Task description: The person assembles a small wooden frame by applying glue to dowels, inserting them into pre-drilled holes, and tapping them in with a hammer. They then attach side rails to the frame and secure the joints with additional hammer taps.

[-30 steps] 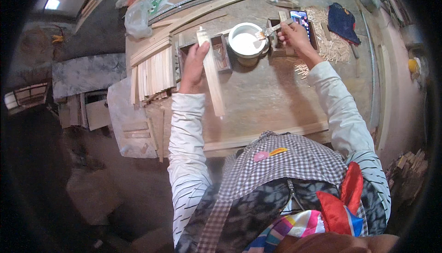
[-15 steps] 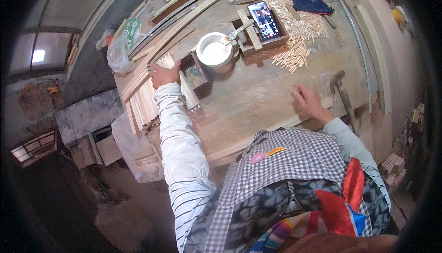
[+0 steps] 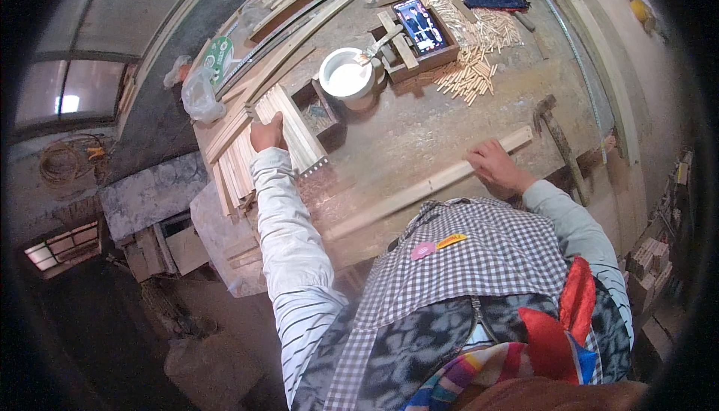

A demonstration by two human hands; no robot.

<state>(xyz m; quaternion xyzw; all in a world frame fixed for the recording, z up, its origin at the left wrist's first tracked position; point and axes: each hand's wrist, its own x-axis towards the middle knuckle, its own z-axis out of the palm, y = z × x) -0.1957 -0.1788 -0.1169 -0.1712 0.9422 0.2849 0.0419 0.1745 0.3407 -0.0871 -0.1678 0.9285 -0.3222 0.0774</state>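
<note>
My left hand [image 3: 268,135] is closed over pale wooden strips [image 3: 238,158] stacked at the left of the table, its thumb up and its fingertips partly hidden. Just right of it lies another row of wooden strips [image 3: 292,128], with dark dots along the near ends. My right hand [image 3: 497,167] is low over a long wooden batten [image 3: 427,186] along the near table edge. Its fingers are bent and close together, touching the batten; whether something small is between them is hidden.
A white pot [image 3: 347,74] with a brush [image 3: 380,43] stands mid-table. Behind are a phone [image 3: 419,25] on a wooden box and a heap of wooden pegs [image 3: 470,74]. A hammer [image 3: 560,145] lies right; a plastic bag [image 3: 201,96] is far left. An open box [image 3: 318,108] sits beside the strips.
My right hand has come down from above the table onto the batten. My left hand has shifted slightly nearer, its fingers curling in, uncovering more of the strips' row on its right.
</note>
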